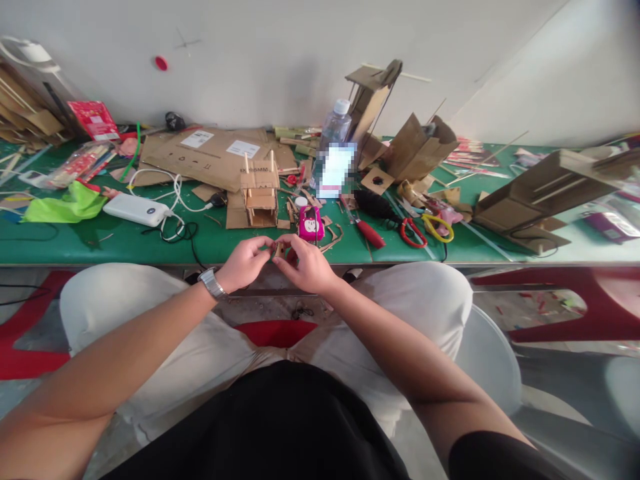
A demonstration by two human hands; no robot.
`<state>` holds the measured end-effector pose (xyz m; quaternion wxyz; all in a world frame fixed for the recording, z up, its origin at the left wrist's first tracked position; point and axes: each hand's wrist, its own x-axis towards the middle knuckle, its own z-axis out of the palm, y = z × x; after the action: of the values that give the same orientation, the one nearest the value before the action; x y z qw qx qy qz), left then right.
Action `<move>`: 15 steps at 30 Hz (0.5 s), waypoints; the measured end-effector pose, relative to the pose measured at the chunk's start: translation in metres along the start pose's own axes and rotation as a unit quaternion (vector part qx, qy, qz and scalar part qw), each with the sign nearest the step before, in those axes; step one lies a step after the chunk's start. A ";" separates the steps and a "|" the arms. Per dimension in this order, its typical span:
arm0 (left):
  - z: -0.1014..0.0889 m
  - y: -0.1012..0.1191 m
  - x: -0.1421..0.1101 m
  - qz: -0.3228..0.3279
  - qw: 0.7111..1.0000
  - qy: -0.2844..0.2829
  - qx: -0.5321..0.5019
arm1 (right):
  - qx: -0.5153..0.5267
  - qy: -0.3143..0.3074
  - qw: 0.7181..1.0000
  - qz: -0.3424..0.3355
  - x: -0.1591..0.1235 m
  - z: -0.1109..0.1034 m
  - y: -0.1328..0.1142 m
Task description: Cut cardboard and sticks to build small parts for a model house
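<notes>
A small brown piece of cardboard [281,251] is between my hands at the table's front edge. My left hand [245,263], with a metal watch on the wrist, pinches at its left end. Closed around its right side is my right hand [306,264]; the fingers hide part of the piece. Just behind the hands stands a small cardboard structure [261,193] with two sticks poking up. A bright pink item with a white face print [311,225] lies beside the right hand, among cardboard scraps [334,237].
On the green table [125,250] are a white power bank [136,211] with cables, a large cardboard sheet [200,157], a plastic bottle [336,123], a red-handled tool [370,233] and scissors [414,233]. Cardboard models [530,193] stand right. Red stools flank my knees.
</notes>
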<state>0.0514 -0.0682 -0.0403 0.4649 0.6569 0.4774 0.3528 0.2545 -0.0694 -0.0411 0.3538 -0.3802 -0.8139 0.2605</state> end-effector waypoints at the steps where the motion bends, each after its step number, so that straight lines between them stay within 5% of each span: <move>1: 0.000 0.000 0.000 0.000 1.000 0.000 0.000 | 0.000 0.001 1.000 0.000 0.000 0.000 0.000; 15: 0.001 -0.002 0.001 -0.002 1.000 0.020 -0.006 | -0.013 0.003 1.000 0.002 0.000 -0.001 0.000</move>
<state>0.0519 -0.0670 -0.0425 0.4604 0.6458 0.4856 0.3677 0.2551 -0.0696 -0.0406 0.3509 -0.3868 -0.8154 0.2497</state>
